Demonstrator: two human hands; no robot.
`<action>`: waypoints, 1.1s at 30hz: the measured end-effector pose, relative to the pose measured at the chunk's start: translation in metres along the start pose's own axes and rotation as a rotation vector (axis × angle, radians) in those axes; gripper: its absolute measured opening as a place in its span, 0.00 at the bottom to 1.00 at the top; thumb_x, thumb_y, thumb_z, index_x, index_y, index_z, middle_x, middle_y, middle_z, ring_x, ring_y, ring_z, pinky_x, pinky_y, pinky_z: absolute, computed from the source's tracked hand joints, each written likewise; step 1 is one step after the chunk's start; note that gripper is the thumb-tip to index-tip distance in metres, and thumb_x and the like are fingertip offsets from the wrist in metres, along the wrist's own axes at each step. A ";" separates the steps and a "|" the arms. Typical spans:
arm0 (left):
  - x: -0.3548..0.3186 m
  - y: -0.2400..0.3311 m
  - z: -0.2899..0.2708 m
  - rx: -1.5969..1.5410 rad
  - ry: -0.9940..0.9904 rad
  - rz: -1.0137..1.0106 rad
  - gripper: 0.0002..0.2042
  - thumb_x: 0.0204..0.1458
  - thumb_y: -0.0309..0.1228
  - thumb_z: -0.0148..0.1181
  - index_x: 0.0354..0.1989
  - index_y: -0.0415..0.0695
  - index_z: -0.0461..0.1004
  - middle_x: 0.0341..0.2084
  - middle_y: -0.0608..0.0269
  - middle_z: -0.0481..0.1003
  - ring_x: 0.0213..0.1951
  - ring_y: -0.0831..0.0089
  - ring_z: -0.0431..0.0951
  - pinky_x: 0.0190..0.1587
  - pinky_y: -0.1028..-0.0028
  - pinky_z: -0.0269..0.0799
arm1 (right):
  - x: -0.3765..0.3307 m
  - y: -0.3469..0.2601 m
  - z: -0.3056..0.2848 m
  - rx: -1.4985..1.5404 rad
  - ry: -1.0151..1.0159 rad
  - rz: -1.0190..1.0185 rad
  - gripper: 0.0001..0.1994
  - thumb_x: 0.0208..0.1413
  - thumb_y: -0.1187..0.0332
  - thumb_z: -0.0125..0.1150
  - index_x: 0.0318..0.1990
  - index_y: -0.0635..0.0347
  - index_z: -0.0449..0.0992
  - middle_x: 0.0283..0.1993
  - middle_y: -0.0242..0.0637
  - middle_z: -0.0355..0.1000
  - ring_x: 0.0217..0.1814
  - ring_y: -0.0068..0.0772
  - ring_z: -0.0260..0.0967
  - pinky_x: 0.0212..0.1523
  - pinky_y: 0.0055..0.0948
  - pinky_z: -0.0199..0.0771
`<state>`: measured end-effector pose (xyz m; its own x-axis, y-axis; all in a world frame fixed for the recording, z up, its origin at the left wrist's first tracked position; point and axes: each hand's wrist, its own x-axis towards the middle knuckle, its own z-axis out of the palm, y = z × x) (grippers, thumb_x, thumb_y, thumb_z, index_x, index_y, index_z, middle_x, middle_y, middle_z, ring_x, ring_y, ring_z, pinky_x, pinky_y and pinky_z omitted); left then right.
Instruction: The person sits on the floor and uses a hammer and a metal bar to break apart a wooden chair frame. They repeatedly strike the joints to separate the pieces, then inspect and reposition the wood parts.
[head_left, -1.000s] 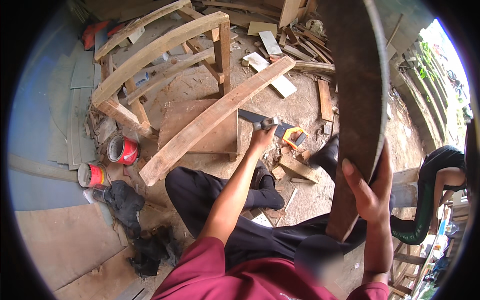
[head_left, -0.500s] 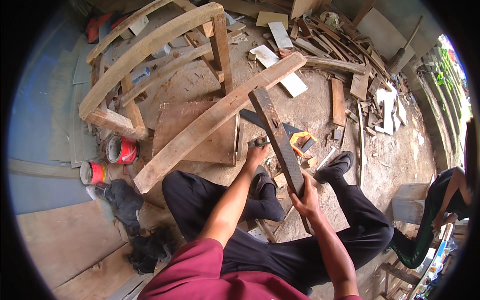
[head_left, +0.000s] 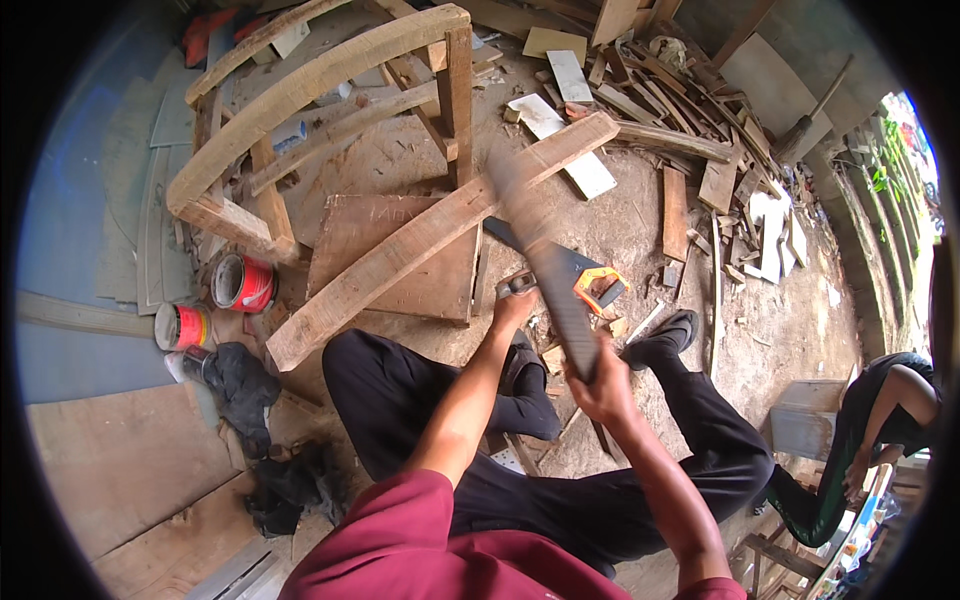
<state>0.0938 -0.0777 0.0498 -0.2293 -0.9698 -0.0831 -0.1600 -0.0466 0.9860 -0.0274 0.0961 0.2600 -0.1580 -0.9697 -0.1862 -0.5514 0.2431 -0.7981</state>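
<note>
My right hand (head_left: 603,385) is wrapped round a dark, narrow length of wood (head_left: 562,305). The piece slants up and away, and its far end is smeared by motion. My left hand (head_left: 515,303) is closed on a small grey metal thing (head_left: 519,284) whose kind I cannot make out. Behind the dark wood lies a handsaw (head_left: 600,288) with an orange and black handle, its blade partly hidden. A long, lighter wooden beam (head_left: 430,245) rests slantwise across a flat brown wooden box or panel (head_left: 345,240), just beyond my left hand.
A curved wooden frame (head_left: 300,95) stands at the far left. Two red paint cans (head_left: 262,290) and dark cloths (head_left: 240,385) are on the left. Scrap wood (head_left: 680,100) is heaped at the far right. Another person (head_left: 890,400) is bent over at the right edge.
The dark wood in my right hand has shifted and blurred, its far end moving slightly left and toward me. My left hand stays in nearly the same place. The view has shifted slightly.
</note>
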 end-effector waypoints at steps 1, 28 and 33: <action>0.003 -0.021 -0.003 0.000 0.008 -0.005 0.04 0.51 0.26 0.64 0.34 0.41 0.77 0.24 0.71 0.76 0.28 0.82 0.73 0.30 0.74 0.70 | -0.007 0.027 0.009 -0.042 -0.016 -0.028 0.30 0.53 0.68 0.67 0.60 0.70 0.61 0.37 0.60 0.77 0.40 0.54 0.80 0.42 0.40 0.77; 0.009 -0.093 -0.032 0.309 -0.041 0.452 0.04 0.57 0.28 0.52 0.31 0.52 0.70 0.24 0.72 0.73 0.28 0.78 0.75 0.32 0.75 0.70 | 0.009 -0.093 -0.027 0.236 0.333 -0.624 0.29 0.49 0.74 0.69 0.57 0.73 0.62 0.39 0.53 0.78 0.39 0.43 0.80 0.41 0.34 0.77; 0.006 -0.027 -0.012 0.245 0.040 0.377 0.07 0.46 0.30 0.65 0.22 0.46 0.72 0.17 0.70 0.69 0.22 0.81 0.69 0.26 0.72 0.66 | -0.008 0.055 0.016 -0.029 0.096 0.028 0.32 0.52 0.57 0.68 0.57 0.74 0.67 0.43 0.66 0.76 0.47 0.61 0.78 0.48 0.47 0.76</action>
<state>0.1083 -0.0851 0.0246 -0.2785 -0.9169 0.2859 -0.2957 0.3651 0.8828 -0.0433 0.1167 0.2080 -0.2508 -0.9561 -0.1519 -0.5687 0.2725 -0.7761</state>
